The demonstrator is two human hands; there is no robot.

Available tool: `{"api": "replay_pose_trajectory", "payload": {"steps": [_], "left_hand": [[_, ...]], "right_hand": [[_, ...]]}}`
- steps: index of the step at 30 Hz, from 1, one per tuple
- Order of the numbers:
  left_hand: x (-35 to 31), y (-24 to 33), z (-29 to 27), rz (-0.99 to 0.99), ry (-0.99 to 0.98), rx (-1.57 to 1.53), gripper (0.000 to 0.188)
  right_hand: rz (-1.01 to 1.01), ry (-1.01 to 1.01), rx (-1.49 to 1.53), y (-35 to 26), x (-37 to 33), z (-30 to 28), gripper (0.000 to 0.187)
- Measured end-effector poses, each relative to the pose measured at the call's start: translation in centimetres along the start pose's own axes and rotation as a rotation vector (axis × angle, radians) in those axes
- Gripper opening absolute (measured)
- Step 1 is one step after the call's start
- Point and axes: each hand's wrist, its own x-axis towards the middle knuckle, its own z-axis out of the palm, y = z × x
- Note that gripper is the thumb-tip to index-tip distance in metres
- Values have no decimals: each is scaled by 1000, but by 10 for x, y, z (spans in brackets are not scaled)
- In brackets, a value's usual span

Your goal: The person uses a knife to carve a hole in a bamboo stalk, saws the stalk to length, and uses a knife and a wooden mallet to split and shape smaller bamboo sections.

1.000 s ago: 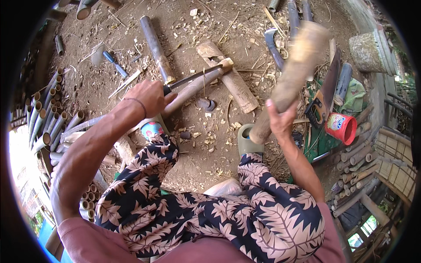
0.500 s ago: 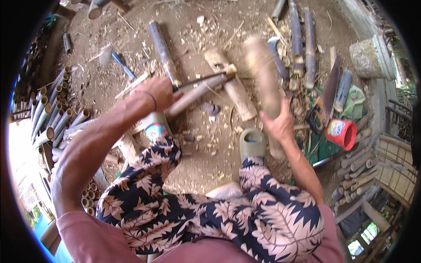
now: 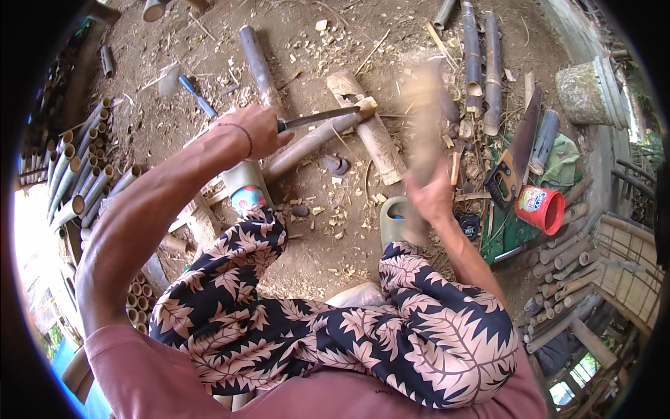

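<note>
My left hand (image 3: 255,133) is closed round the dark handle of a knife (image 3: 322,116). Its long blade points right and rests along the far end of a bamboo pole (image 3: 307,150). That pole slants up from beside my left shoe, its end propped on a pale wooden block (image 3: 380,150) on the ground. Gripped in my right hand (image 3: 431,192) is a thick wooden club (image 3: 422,115), smeared by motion, standing to the right of the block. The club is apart from the blade.
Wood chips litter the dirt floor. A handsaw (image 3: 520,150), a red bucket (image 3: 541,209) and dark bamboo poles (image 3: 492,73) lie to the right. A blue-handled tool (image 3: 197,96) lies at the far left, beyond stacked bamboo tubes (image 3: 77,181). Another bamboo length (image 3: 257,66) lies ahead.
My right hand and the club have shifted a little to the left, the club still blurred. My left hand keeps the knife on the pole's end, nearly unmoved.
</note>
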Motion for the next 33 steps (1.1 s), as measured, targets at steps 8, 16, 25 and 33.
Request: {"api": "replay_pose_trajectory", "payload": {"steps": [8,16,25,33], "left_hand": [[1,5,1,7,49,13,54],[-10,2,-11,-25,3,19,51],[-9,8,-4,-50,-48,-8,54],[-28,26,17,-146,-43,-9,48]], "right_hand": [[-29,381,117,12,8,-10,87],[-46,134,-134,1,2,-17,85],[-67,48,-156,-1,2,-18,90],[153,-366,-255,-15,-16,-2,89]]}}
